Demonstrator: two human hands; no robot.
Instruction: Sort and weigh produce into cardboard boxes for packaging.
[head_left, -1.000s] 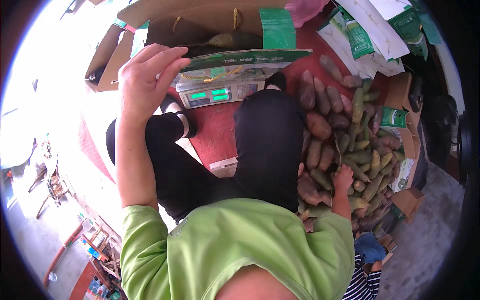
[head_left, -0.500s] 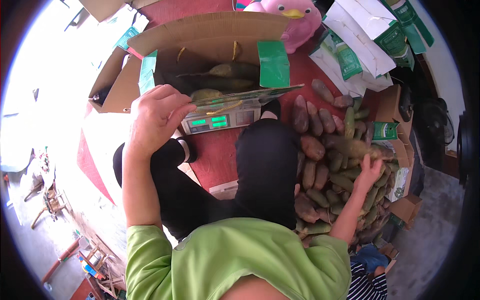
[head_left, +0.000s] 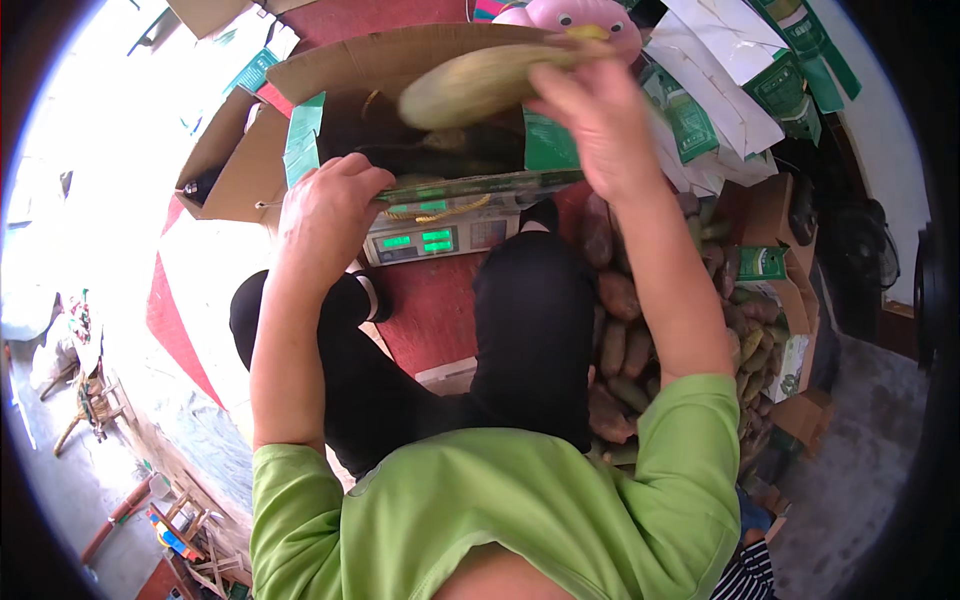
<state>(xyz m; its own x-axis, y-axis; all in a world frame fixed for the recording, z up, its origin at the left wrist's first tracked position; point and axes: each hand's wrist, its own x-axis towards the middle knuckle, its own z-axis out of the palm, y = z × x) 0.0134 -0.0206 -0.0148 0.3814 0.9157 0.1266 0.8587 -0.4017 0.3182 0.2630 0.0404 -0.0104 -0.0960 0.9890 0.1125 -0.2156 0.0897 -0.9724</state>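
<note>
My right hand (head_left: 600,125), slightly blurred, is raised over the right side of an open cardboard box (head_left: 350,60). Its fingers grip one end of a long pale-green radish (head_left: 465,88), held tilted above the box. My left hand (head_left: 325,215) is closed on the box's near flap (head_left: 480,186), by its left end. Inside the box lie other radishes (head_left: 440,160), dark in the shade and partly hidden by the flap. Beneath the box is a scale (head_left: 440,242) with lit green displays. A yellow cord handle (head_left: 440,212) hangs from the flap.
A heap of green and purplish radishes (head_left: 625,350) lies to my right, partly behind my arm. Folded white-and-green cartons (head_left: 720,60) and a pink duck-faced toy (head_left: 600,20) are at the back right. Another cardboard box (head_left: 235,160) stands left. A person in a striped sleeve (head_left: 750,575) is lower right.
My right hand has come from the heap up and left to above the box, bringing a radish. My left hand stays on the flap, which has tipped slightly more upright.
</note>
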